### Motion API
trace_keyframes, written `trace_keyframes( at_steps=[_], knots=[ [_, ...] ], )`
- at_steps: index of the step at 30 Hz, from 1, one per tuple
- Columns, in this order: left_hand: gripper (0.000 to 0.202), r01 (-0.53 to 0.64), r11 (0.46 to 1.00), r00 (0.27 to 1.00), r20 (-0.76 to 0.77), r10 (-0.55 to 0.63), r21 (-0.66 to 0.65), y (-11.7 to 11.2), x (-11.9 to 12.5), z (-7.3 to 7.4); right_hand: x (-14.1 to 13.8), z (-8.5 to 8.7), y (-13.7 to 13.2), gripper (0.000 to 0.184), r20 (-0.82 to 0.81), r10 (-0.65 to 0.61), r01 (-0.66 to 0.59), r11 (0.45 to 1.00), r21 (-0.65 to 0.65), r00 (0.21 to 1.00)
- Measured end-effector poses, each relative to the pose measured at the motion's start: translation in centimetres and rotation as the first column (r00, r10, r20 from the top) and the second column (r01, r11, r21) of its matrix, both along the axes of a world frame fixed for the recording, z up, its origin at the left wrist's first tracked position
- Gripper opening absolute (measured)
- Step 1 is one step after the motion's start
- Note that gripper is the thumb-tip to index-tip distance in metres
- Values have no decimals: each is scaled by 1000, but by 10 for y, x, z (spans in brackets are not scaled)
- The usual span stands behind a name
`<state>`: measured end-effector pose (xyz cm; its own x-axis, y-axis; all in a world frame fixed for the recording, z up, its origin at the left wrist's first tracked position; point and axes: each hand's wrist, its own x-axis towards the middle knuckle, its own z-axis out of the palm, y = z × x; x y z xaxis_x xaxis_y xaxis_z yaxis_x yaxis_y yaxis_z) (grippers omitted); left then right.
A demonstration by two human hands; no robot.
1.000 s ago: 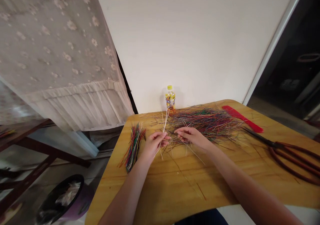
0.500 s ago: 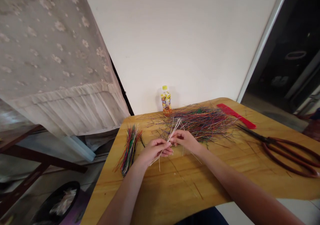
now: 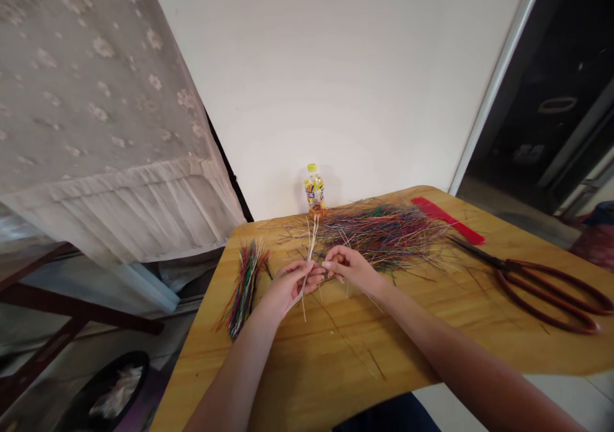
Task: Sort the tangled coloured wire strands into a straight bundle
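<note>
My left hand [image 3: 291, 285] is shut on a few pale thin strands [image 3: 311, 248], which stick up past its fingers and down below them. Just to its right, my right hand [image 3: 348, 269] is curled at the near edge of a large loose pile of multicoloured strands [image 3: 378, 233]. Its fingertips nearly meet my left hand, and I cannot tell whether they pinch a strand. A small, neater bundle of coloured strands [image 3: 245, 291] lies left of my left hand, apart from it.
The yellow wooden table [image 3: 297, 381] holds a plastic bottle with a yellow cap [image 3: 314, 190] at the far edge, a red comb [image 3: 446, 219] and large dark-red-handled scissors [image 3: 542, 294]. Loose strands lie scattered on it. A black-rimmed bin [image 3: 108, 390] stands on the floor at lower left.
The pale strands have swung from leaning right to nearly upright, and my hands have eased slightly apart. The whole view has shifted a little as my head moved.
</note>
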<state>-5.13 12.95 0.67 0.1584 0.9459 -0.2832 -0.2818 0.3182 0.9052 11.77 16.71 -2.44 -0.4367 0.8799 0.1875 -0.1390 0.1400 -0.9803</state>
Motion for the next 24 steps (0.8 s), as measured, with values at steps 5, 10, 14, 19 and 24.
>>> trace_keyframes(
  at_steps=[5,10,14,19,24],
  knots=[
    [27,23,997,998,-55,-19,71,-3,4,0,-3,-6,-2,46,0,-36,36,999,-37,999],
    [33,10,989,994,-112,6,146,-4,7,-6,-4,-10,-4,48,-29,7,-10,992,-123,1000],
    [34,-8,988,992,-125,27,151,-2,5,-8,-5,-8,-7,52,-97,81,-104,960,-259,992],
    [37,-43,984,986,-149,70,173,-1,6,-8,-5,-6,-10,51,-144,99,-139,941,-307,985],
    [37,-67,966,963,-236,128,250,0,5,-7,0,-5,-5,45,85,133,-116,977,-176,987]
  ],
)
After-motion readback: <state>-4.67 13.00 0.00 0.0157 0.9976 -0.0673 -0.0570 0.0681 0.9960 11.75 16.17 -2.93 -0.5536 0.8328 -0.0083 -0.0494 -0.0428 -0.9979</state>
